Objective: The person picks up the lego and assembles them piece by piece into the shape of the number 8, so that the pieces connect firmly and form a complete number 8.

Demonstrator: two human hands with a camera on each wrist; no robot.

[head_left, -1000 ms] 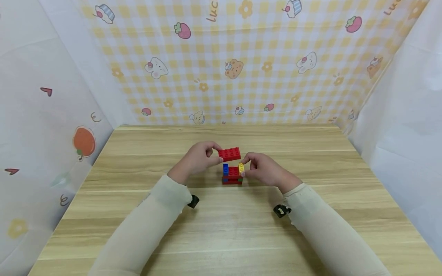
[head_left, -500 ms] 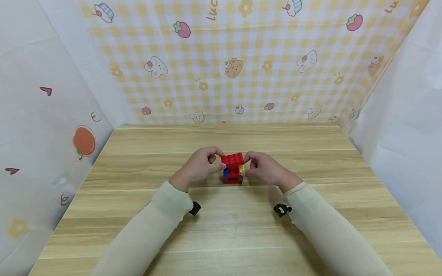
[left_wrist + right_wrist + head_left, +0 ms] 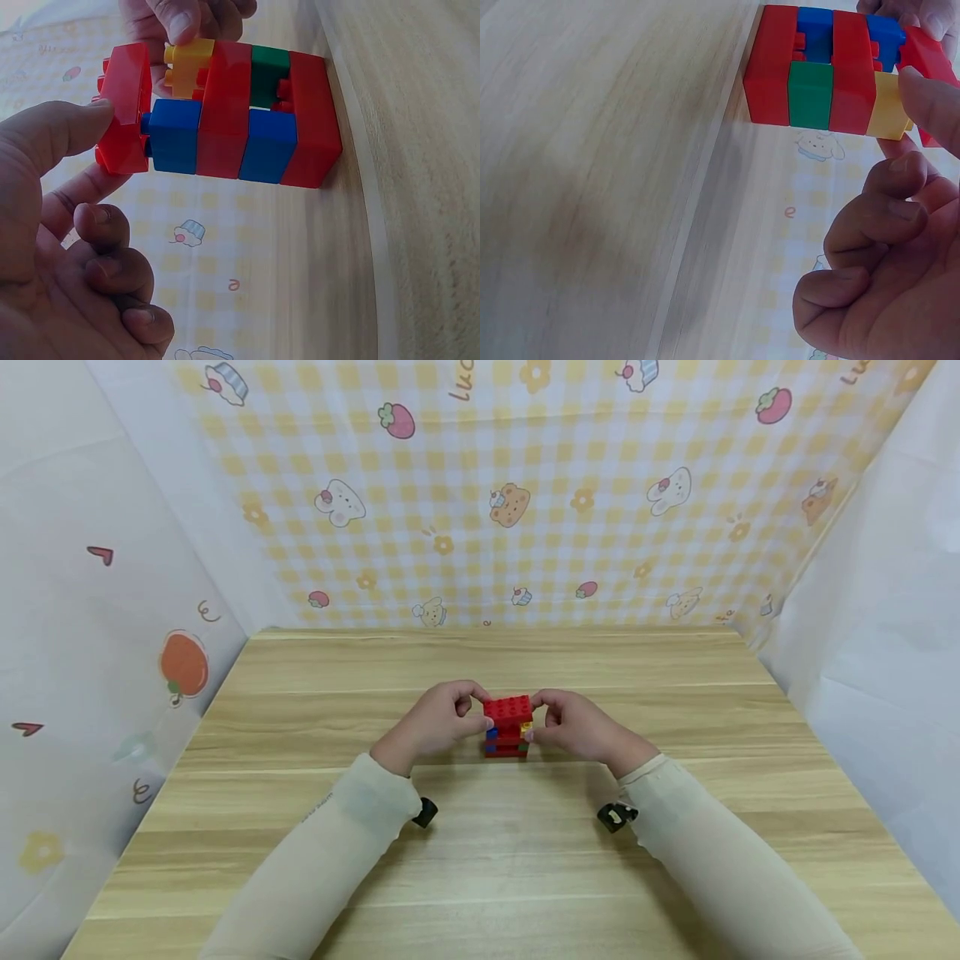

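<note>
A small tower of toy building blocks stands upright on the table. From the bottom it has a red block point(image 3: 311, 124), a blue block point(image 3: 268, 146) beside a green block point(image 3: 810, 95), a second red block point(image 3: 225, 112), then an upper blue block point(image 3: 176, 135) and a yellow block point(image 3: 886, 105). My left hand point(image 3: 435, 718) pinches the top red block point(image 3: 508, 710) between thumb and index finger. It lies tilted over the tower, close to the upper blue studs, with a gap above the yellow ones. My right hand point(image 3: 581, 727) pinches the yellow block at the tower's right side.
The wooden table point(image 3: 510, 877) spreads around the tower. Behind it hangs a yellow checked cloth point(image 3: 480, 527), with white cloth point(image 3: 67, 610) along the left side and more at the right. A dark wrist device point(image 3: 617, 816) hangs under the right sleeve.
My left hand has lowered the top red block and shifted it slightly right, from above and behind the tower onto its top. My right hand has stayed at the yellow block.
</note>
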